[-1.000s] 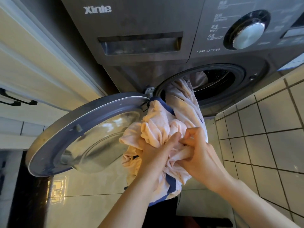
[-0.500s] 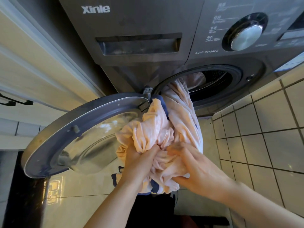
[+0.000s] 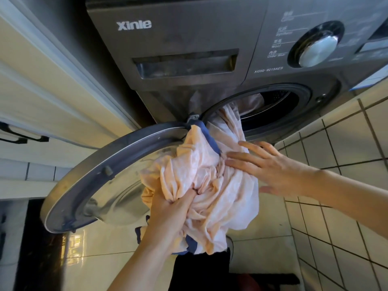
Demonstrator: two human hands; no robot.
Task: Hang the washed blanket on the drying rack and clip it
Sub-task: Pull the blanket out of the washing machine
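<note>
A pale peach blanket (image 3: 210,175) with a dark blue border spills from the drum opening (image 3: 273,108) of a dark grey washing machine (image 3: 189,38), bunched just right of the open round door (image 3: 105,164). The left hand (image 3: 172,211) grips a gathered fold at the near side of the bundle. The right hand (image 3: 273,166), fingers straight and spread, lies flat against the blanket's right side. A silver dial (image 3: 318,49) sits far right on the panel

Left grip (image 3: 172,211) and right grip (image 3: 273,171) are bare, and so are both forearms (image 3: 346,192), uncovered right out to the frame edge. Down low there's black clothing (image 3: 199,274) on the lower body, plain and dark.
</note>
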